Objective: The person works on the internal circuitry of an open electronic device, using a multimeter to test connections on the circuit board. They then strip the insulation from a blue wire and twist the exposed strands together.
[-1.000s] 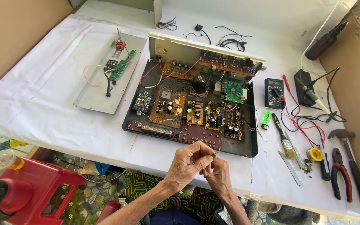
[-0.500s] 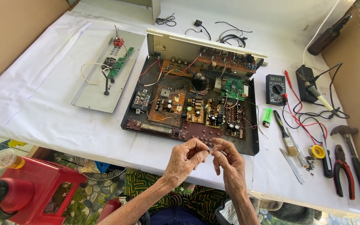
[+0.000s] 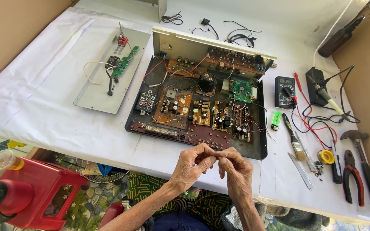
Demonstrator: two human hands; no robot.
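The left hand (image 3: 192, 164) and the right hand (image 3: 235, 167) meet fingertip to fingertip just in front of the opened amplifier chassis (image 3: 202, 107); the fingers are pinched together, but whatever sits between them is too small to make out. The chassis lies flat on a white cloth-covered table (image 3: 43, 85), its circuit boards and coloured wires exposed. To its left rests a grey metal panel (image 3: 108, 72) carrying a small green board. To the right lie a multimeter (image 3: 284, 91) with red leads, a green lighter (image 3: 276, 120), a small brush (image 3: 294, 139), a solder spool (image 3: 326, 156), red-handled pliers (image 3: 353, 177) and a hammer (image 3: 362, 162). Brown cardboard walls flank the table, and a red plastic jug (image 3: 35, 192) stands on the pebbled floor below.
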